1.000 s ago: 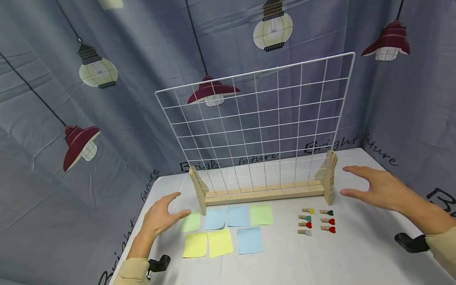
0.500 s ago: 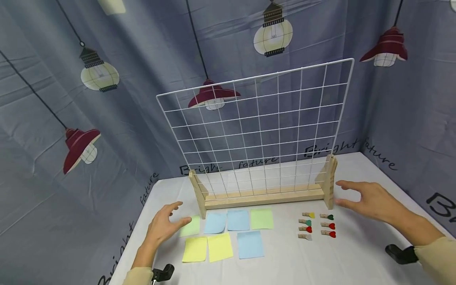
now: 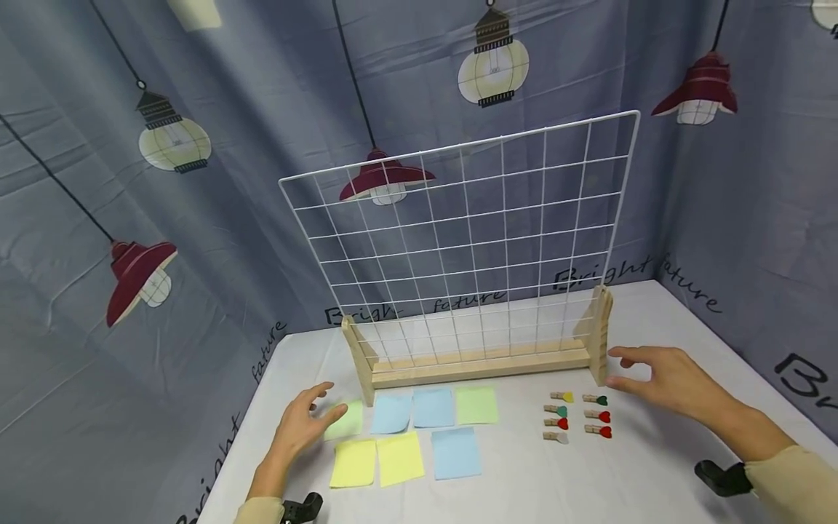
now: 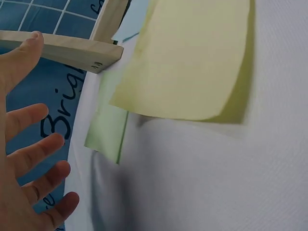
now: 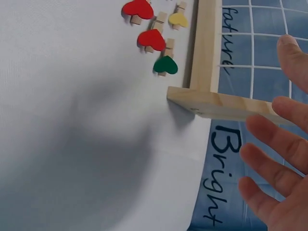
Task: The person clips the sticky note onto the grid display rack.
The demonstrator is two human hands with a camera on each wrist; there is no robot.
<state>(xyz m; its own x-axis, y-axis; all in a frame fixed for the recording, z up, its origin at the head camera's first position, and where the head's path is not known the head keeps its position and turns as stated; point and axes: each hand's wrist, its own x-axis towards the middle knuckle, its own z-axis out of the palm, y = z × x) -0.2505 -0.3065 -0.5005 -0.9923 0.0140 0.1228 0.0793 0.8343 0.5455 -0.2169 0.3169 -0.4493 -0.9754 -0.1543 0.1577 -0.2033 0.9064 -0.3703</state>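
Observation:
My left hand (image 3: 296, 428) hovers with relaxed, parted fingers beside the left green sticky note (image 3: 345, 420), holding nothing. Close to the right wooden foot (image 3: 600, 336) of the white wire grid rack (image 3: 458, 247), my right hand (image 3: 677, 386) is likewise spread and holds nothing. Two rows of sticky notes lie in front of the rack, among them a yellow sticky note (image 3: 401, 458) and a blue sticky note (image 3: 456, 453). To their right are two columns of mini clothespins with hearts, such as a red-heart clothespin (image 5: 151, 40) and a dark green-heart clothespin (image 5: 166, 65).
The rack stands upright on a wooden base (image 3: 481, 367) toward the back of the white-covered table (image 3: 524, 487). Blue-grey curtains (image 3: 222, 291) printed with lamps and lettering hang behind and at both sides.
My right hand has come left and lower, closer to the rack's right foot. My left hand has sunk slightly toward the table. The notes and clothespins lie as before; the head view has shifted a little.

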